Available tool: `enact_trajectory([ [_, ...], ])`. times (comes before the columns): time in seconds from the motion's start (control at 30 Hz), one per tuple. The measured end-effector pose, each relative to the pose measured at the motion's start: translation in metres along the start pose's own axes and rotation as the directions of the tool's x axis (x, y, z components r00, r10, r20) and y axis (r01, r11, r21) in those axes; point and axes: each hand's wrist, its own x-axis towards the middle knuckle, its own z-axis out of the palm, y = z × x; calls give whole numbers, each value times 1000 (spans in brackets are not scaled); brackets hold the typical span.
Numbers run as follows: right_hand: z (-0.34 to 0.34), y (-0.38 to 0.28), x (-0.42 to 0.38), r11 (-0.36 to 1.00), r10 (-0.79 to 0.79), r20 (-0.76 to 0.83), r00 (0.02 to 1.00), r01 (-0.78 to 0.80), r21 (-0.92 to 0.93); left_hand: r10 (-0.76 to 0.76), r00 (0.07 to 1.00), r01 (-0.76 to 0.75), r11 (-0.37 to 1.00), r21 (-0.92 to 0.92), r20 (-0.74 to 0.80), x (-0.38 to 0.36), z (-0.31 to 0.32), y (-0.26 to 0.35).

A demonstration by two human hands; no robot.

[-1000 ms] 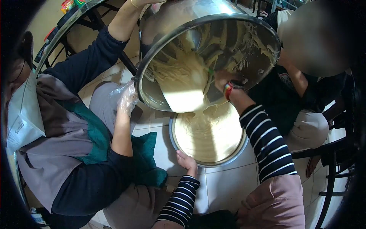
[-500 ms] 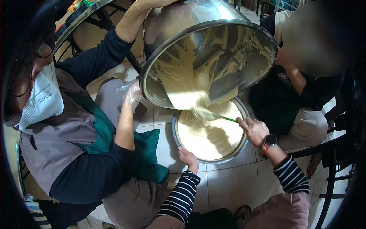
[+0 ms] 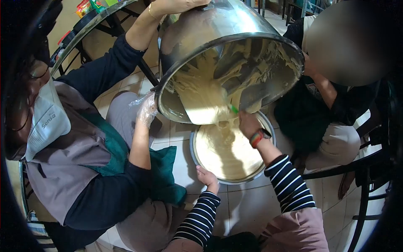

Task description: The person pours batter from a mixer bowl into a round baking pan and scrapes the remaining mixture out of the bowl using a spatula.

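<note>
**Batter runs from a tipped bowl into a pan on the floor**

The round pan [image 3: 252, 178] sits flat on the tiled floor [image 3: 252, 206], and everything else is placed around it. The person's left hand [image 3: 207, 177] rests on the pan's near rim with the fingers curled lightly against the metal, a narrow grip that steadies more than it clamps. The right hand [image 3: 248, 124] is above the far side of the pan, closed around a green spatula [image 3: 233, 109] whose blade reaches up into the mouth of the big steel bowl [image 3: 226, 63].

That bowl hangs tilted steeply over the pan, its lip just above the pan's far edge. A co-worker to the left of the pan carries it with 2 hands: a bare hand [image 3: 176, 5] on the top and a gloved hand [image 3: 147, 110] near the lower rim. A 2nd person sits to the right of the pan.

Pale batter [image 3: 210, 105] slides down the bowl's wall and falls in a thick band onto the batter already in the pan.

The batter looks thick, soft and sticky, clinging in smears to the steel. The pan is likely heavy now and its contents would slop if tipped; the bare rim is the sensible hold, on 2 opposite sides. The bowl looks bulky and slick.
</note>
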Motion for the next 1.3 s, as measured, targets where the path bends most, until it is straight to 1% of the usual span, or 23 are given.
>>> enact_trajectory([
  [0.03, -6, -14, -9, 993, 71, 71, 995, -77, 92, 53, 999, -51, 987, 151, -9, 1, -1, -1],
  [0.07, -16, -26, -20, 986, 78, 123, 989, -95, 136, 61, 998, -59, 987, 147, -10, 3, -1, -2],
  [0.13, -20, -24, -38, 983, 19, 97, 995, -36, 179, 83, 996, -85, 975, 204, 18, 1, -3, -7],
  [0.2, -32, -11, -57, 993, -45, 133, 990, 29, 115, 42, 999, -45, 979, 200, 21, 6, -2, -16],
  [0.23, -29, 7, -66, 988, -134, 87, 987, 126, 85, 35, 999, -37, 988, 152, 21, 7, -1, -22],
  [0.33, -69, 17, -99, 984, -181, 117, 977, 179, 20, 1, 999, -6, 993, 114, 40, 5, -3, -15],
  [0.4, -80, 27, -121, 968, -175, 190, 966, 204, -143, 21, 1000, -24, 988, 155, 20, 3, -3, -2],
  [0.43, -79, 33, -132, 944, -142, 265, 954, 211, -254, 14, 999, -16, 998, 62, 35, 3, -3, -5],
  [0.47, -74, 45, -143, 924, -106, 324, 940, 214, -317, 7, 999, -9, 998, 61, 36, 1, -5, -8],
  [0.57, -68, 53, -157, 900, -124, 308, 943, 238, -365, 24, 999, -25, 1000, 6, 26, 6, -1, -7],
  [0.63, -67, 51, -164, 910, -95, 232, 968, 179, -375, -69, 995, 66, 997, 51, 68, 2, -5, -4],
  [0.67, -72, 48, -163, 910, -94, 227, 969, 176, -374, -65, 995, 61, 997, 50, 70, 2, -4, -4],
  [0.73, -91, 29, -148, 940, -81, 173, 982, 133, -315, 44, 999, -43, 994, 103, -9, 5, -2, -14],
  [0.8, -84, 30, -128, 950, -181, -138, 974, 137, -282, 41, 999, -37, 989, 144, -28, 7, -3, -20],
  [0.83, -86, 19, -109, 966, -166, -231, 959, 110, -235, 29, 999, -26, 991, 130, -25, 7, -3, -17],
  [0.97, -86, -10, -14, 940, 117, -215, 970, -178, -290, 56, 996, -44, 985, 168, -65, 9, -3, -25],
  [1.03, -87, -21, 36, 911, 271, -59, 961, -276, -305, 86, 995, -72, 973, 218, -52, 9, -5, -29],
  [1.07, -82, -17, 57, 916, 238, -87, 967, -253, -310, 107, 994, -94, 960, 266, -34, 9, -5, -27],
  [1.1, -71, -11, 77, 920, 205, -115, 972, -231, -316, 42, 999, -39, 975, 220, -6, 7, -6, -20],
  [1.13, -56, 0, 95, 922, 203, -110, 973, -227, -312, 44, 999, -40, 974, 224, -12, 6, -4, -21],
  [1.17, -38, 15, 112, 924, 44, -5, 999, -43, -380, 33, 999, -30, 988, 149, -22, 6, -2, -23],
  [1.23, -7, 21, 120, 894, -112, 113, 987, 150, -423, 13, 1000, -14, 1000, -22, -26, 9, -1, -30],
  [1.3, 17, 15, 110, 933, -265, -32, 964, 248, -259, -1, 1000, 2, 999, 41, -29, 7, -2, -25],
])
